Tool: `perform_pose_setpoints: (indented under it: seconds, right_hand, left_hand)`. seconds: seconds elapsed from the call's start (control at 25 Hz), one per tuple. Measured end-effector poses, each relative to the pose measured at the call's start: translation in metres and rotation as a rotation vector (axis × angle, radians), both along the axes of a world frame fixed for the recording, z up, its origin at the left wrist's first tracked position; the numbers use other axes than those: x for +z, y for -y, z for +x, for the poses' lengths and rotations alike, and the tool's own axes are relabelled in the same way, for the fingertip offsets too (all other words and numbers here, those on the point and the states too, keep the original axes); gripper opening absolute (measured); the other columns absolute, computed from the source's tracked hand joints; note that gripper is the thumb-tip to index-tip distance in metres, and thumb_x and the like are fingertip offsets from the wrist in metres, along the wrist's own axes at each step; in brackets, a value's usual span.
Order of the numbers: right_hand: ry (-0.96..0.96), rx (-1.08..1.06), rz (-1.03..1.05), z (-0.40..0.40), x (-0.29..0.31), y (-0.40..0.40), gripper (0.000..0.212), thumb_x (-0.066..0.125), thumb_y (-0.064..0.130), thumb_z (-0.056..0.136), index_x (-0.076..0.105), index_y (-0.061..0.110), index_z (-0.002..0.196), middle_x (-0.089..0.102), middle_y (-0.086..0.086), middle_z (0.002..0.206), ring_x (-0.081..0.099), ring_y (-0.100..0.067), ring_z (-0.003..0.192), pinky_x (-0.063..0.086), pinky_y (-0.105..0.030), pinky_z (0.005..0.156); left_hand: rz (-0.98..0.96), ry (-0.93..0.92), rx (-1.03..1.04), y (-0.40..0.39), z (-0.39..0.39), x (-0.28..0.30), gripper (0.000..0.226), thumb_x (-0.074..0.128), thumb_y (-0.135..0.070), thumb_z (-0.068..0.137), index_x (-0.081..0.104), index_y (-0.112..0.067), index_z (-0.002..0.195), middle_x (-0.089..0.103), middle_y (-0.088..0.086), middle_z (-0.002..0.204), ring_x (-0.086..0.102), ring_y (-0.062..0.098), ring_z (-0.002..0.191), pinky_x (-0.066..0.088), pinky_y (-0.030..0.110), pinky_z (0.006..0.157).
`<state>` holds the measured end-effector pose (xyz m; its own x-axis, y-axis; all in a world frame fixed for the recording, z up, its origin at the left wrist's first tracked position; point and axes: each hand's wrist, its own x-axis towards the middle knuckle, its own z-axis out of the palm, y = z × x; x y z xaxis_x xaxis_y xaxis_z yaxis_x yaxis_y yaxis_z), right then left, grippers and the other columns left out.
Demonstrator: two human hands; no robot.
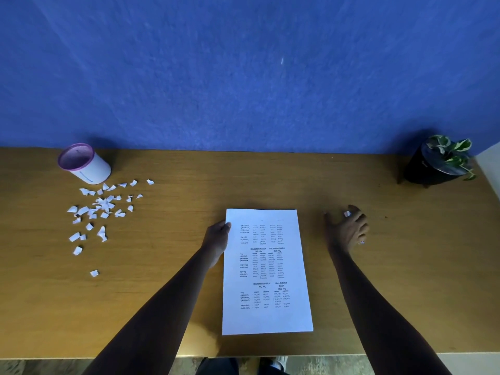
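A white printed sheet [266, 272] lies flat on the wooden desk [297, 180], lengthwise towards me. My left hand [216, 239] holds its upper left edge, with the thumb on top and the fingers hidden under the paper. My right hand [347, 231] rests on the desk to the right of the sheet, apart from it, with its fingers spread. A small white paper scrap [347, 213] shows at its fingertips. I cannot tell whether the fingers pinch it.
Several torn white paper bits [101, 209] lie scattered at the left. Behind them stands a white cup with a purple rim [85, 163]. A dark pot with a leafy plant [439, 163] stands at the back right. A blue wall closes off the desk's far edge.
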<state>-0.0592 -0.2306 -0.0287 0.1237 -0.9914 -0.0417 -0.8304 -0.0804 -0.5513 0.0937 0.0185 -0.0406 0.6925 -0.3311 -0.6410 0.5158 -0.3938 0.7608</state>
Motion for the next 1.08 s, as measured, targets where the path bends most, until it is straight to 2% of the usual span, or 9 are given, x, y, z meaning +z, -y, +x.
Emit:
perform_pose_setpoints:
  seconds: [0.08,0.2,0.32,0.4,0.56,0.72,0.88,1.0,1.08]
  right_hand:
    - [0.056,0.127,-0.011,0.007,0.004,-0.015,0.062,0.075,0.036,0.080,0.049,0.006,0.127,0.049,-0.019,0.129,0.042,-0.039,0.123,0.033,-0.053,0.102]
    - [0.222,0.369,-0.010,0.020,0.005,-0.043,0.046,0.074,0.025,0.083,0.054,0.006,0.119,0.056,-0.014,0.119,0.052,-0.032,0.111,0.046,-0.047,0.092]
    - [0.347,0.553,0.167,0.036,0.018,-0.072,0.031,0.075,0.017,0.084,0.060,0.008,0.109,0.063,-0.008,0.105,0.061,-0.019,0.088,0.054,-0.029,0.074]
    - [0.336,0.622,0.336,0.048,0.030,-0.091,0.032,0.076,0.024,0.084,0.061,0.010,0.108,0.066,-0.003,0.104,0.065,-0.017,0.083,0.049,-0.016,0.066]
    - [0.316,0.617,0.501,0.071,0.056,-0.119,0.047,0.074,0.049,0.079,0.061,0.018,0.111,0.065,0.010,0.106,0.065,-0.009,0.093,0.050,-0.020,0.073]
    - [0.367,0.534,0.484,0.081,0.069,-0.133,0.050,0.076,0.055,0.074,0.067,0.018,0.106,0.071,0.011,0.103,0.064,-0.005,0.096,0.052,-0.025,0.086]
    - [0.422,0.566,0.381,0.079,0.073,-0.131,0.017,0.066,0.031,0.088,0.071,0.014,0.086,0.072,0.010,0.083,0.068,-0.008,0.082,0.048,-0.025,0.073]
    - [0.410,0.652,0.349,0.074,0.073,-0.119,0.030,0.062,0.016,0.090,0.052,0.012,0.063,0.051,0.006,0.056,0.048,-0.009,0.055,0.034,-0.025,0.058]
    - [0.439,0.722,0.382,0.069,0.070,-0.110,0.036,0.064,0.018,0.089,0.046,0.006,0.061,0.040,-0.001,0.056,0.039,-0.013,0.057,0.034,-0.029,0.059]
  left_hand:
    - [-0.020,-0.024,0.012,0.002,0.000,0.003,0.022,0.047,-0.019,0.104,0.068,-0.019,0.095,0.072,0.010,0.107,0.068,0.027,0.097,0.052,0.038,0.088]
    - [-0.037,-0.025,0.032,0.004,-0.002,0.007,0.024,0.049,-0.022,0.103,0.070,-0.021,0.092,0.074,0.009,0.105,0.069,0.027,0.098,0.053,0.044,0.091]
    - [-0.037,0.083,0.037,0.007,-0.008,0.011,0.026,0.051,-0.026,0.102,0.072,-0.017,0.089,0.073,0.017,0.098,0.064,0.024,0.083,0.048,0.035,0.071]
    - [-0.035,0.181,0.039,0.009,-0.015,0.020,0.029,0.050,-0.026,0.102,0.069,-0.008,0.088,0.066,0.016,0.078,0.055,0.015,0.066,0.039,0.028,0.059]
    - [-0.096,0.524,0.008,0.015,-0.031,0.044,0.032,0.052,-0.013,0.101,0.061,-0.009,0.071,0.045,-0.010,0.050,0.038,0.001,0.043,0.027,0.015,0.046]
    - [-0.080,0.764,-0.007,0.017,-0.041,0.058,0.017,0.059,-0.003,0.093,0.068,-0.008,0.079,0.059,-0.010,0.063,0.058,-0.001,0.059,0.037,0.007,0.053]
    - [-0.128,0.840,-0.041,0.015,-0.046,0.065,0.009,0.066,-0.008,0.087,0.076,-0.008,0.086,0.072,-0.002,0.082,0.067,0.003,0.075,0.051,0.012,0.063]
    - [-0.207,0.814,-0.046,0.009,-0.046,0.072,0.017,0.068,-0.020,0.090,0.077,-0.010,0.101,0.076,-0.005,0.094,0.071,0.002,0.082,0.057,0.017,0.066]
    - [-0.219,0.799,-0.022,0.005,-0.039,0.076,0.022,0.069,-0.019,0.091,0.071,-0.011,0.111,0.073,-0.005,0.105,0.069,-0.001,0.090,0.055,0.013,0.067]
